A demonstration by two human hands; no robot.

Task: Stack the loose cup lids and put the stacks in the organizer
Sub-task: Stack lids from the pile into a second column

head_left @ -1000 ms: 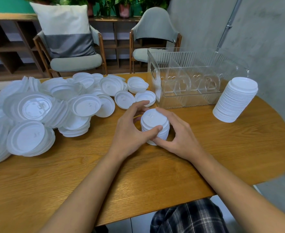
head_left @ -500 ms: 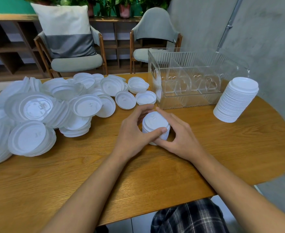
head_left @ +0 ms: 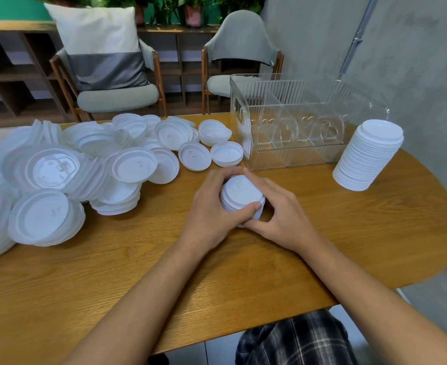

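Clasping a short stack of lids (head_left: pixel 241 194) upright on the bench (head_left: pixel 138 285).

Gripping it from either side with left hand (head_left: pixel 208 206) and right hand (head_left: pixel 283 214), fingers curled round the rim, left thumb across the near edge. Standing on its base, axis vertical, flat top up, near mid-bench; lower lids hidden behind the fingers. Bare wood nearer and rightward, out to the curved edge. Crowded on the left by a heap of loose lids (head_left: pixel 59 175), cut off by the frame. Just beyond, facing the clear organizer (head_left: pixel 283 81), dividers hard to read through ribbed walls, with a tall stack (head_left: pixel 370 156) leaning just beside its right end.
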